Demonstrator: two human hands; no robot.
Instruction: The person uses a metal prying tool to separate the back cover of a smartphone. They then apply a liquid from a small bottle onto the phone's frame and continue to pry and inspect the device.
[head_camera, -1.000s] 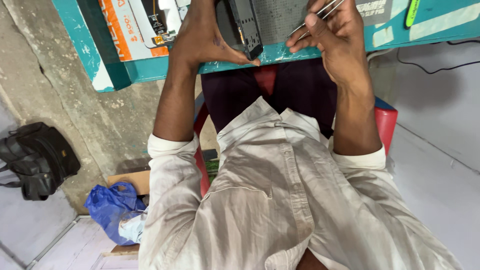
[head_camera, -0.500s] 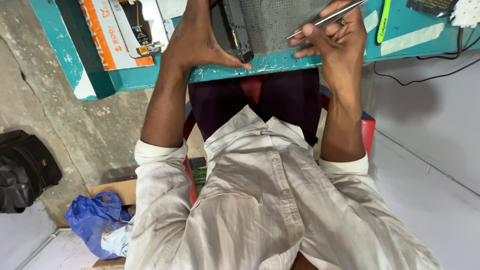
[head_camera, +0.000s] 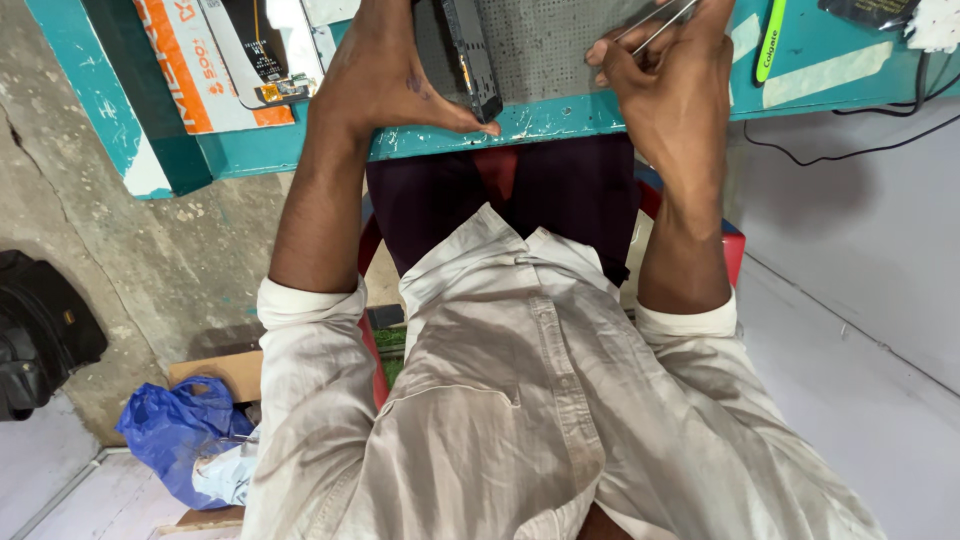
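At the top centre of the frame a dark phone body (head_camera: 470, 60) stands on its long edge on a grey perforated mat (head_camera: 540, 45), near the front edge of the teal bench (head_camera: 560, 115). The left hand (head_camera: 385, 80) steadies it, palm against its left side and thumb stretched along the bench edge below it, a loose, open grip rather than a clasp. Just right of the mat, the right hand (head_camera: 665, 85) has its grip pinched shut on metal tweezers (head_camera: 655, 25) that point up and right. Further right lie a green tube (head_camera: 770, 40) and a black cable (head_camera: 850, 150). At the upper left sits an orange and white box (head_camera: 200, 60). Lower left on the floor are a black bag (head_camera: 40, 335) and a blue plastic bag (head_camera: 175, 435).
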